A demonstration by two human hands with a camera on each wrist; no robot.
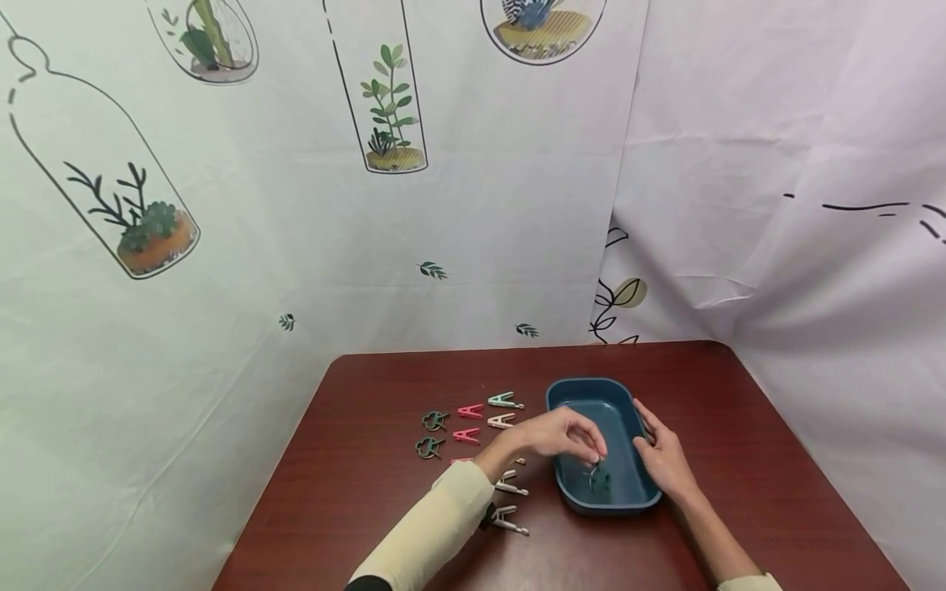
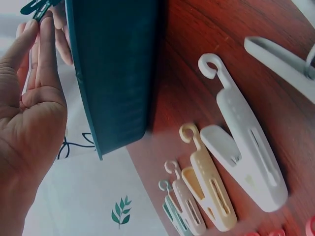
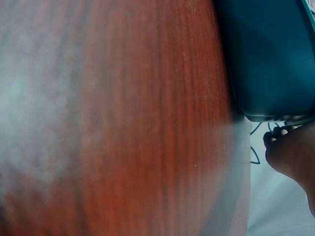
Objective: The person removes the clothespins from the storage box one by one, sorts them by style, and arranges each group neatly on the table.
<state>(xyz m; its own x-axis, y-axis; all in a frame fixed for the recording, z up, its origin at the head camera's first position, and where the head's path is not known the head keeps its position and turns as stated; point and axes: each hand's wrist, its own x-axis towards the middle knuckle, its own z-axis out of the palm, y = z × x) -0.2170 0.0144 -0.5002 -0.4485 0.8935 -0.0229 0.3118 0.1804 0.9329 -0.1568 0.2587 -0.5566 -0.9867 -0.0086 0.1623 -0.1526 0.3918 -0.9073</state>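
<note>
My left hand (image 1: 563, 435) pinches a dark green clip (image 1: 599, 478) between thumb and fingertips, over the inside of a blue rectangular tray (image 1: 617, 502). In the left wrist view the same green clip (image 2: 42, 9) shows at the fingertips, above the tray's wall (image 2: 110, 73). On the tray's right side, my right hand (image 1: 665, 461) grips the rim, thumb at the top edge and fingers along the outside. Only part of the right hand (image 3: 293, 152) appears in the right wrist view, dark beside the tray.
Left of the tray lie two green round clips (image 1: 429, 447), pink clothespins (image 1: 470, 411), and a column of hooked clothespins in mint (image 1: 505, 400), cream and white (image 1: 508, 520). My left forearm covers part of these rows. A patterned white cloth (image 1: 502, 205) hangs behind the brown table (image 1: 355, 410).
</note>
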